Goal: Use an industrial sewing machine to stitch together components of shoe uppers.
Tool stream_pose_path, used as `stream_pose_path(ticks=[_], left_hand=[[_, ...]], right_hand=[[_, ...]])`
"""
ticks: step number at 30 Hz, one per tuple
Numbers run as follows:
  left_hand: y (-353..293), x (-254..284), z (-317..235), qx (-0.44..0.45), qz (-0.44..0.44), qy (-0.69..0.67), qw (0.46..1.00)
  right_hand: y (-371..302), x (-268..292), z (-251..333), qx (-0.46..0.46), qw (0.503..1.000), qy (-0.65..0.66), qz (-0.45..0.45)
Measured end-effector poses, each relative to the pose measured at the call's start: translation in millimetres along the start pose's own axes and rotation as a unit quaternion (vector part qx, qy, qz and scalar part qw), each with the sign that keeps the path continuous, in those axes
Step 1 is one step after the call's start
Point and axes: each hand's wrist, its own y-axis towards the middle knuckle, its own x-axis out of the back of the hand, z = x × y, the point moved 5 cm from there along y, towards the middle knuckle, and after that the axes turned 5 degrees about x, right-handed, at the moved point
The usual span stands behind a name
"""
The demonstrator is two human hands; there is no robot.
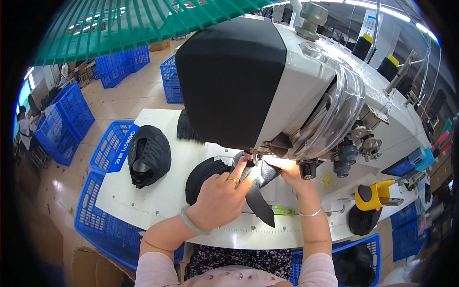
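A dark fabric piece [260,209] lies under the needle area of a white and black sewing machine [232,81], with one strip hanging toward me. My left hand [222,193] grips it from the left, index finger and thumb stretched beside the presser foot. On the other side, my right hand [288,171] holds its textured edge, its fingertips partly hidden by the machine head and the bright lamp glare. Against my left hand rests a stack of black curved pieces [203,178]. Farther left sits a black shaped shell [149,155] with an opening in it.
Blue crates [103,229] stand below the left edge of the white table [191,227]. A yellow holder [375,195] is at the right. Another black stack [187,128] lies behind the machine head. A green slatted cover [143,26] hangs overhead. A person [26,126] sits far left.
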Motion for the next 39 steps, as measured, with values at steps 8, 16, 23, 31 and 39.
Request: stream_pose_path(ticks=[8,16,23,31,39], left_hand=[[4.3,7.1,9.1,-0.010,-0.051,-0.076,0.996],[14.8,6.4,31.7,0.033,-0.119,-0.263,0.957],[16.4,4.5,29.3,0.068,-0.150,-0.248,0.955],[7.6,5.5,12.3,-0.053,-0.144,-0.095,0.983],[5.1,8.7,3.6,-0.079,-0.134,-0.062,0.986]], right_hand=[[-5.6,17.2,71.3,0.087,0.993,0.059,-0.055],[-8.8,12.0,72.3,0.124,0.980,0.008,-0.157],[7.7,29.6,71.4,0.098,0.992,0.039,-0.076],[4.5,25.8,71.2,0.103,0.989,0.098,-0.044],[1.0,30.7,69.9,0.075,0.988,0.116,-0.073]])
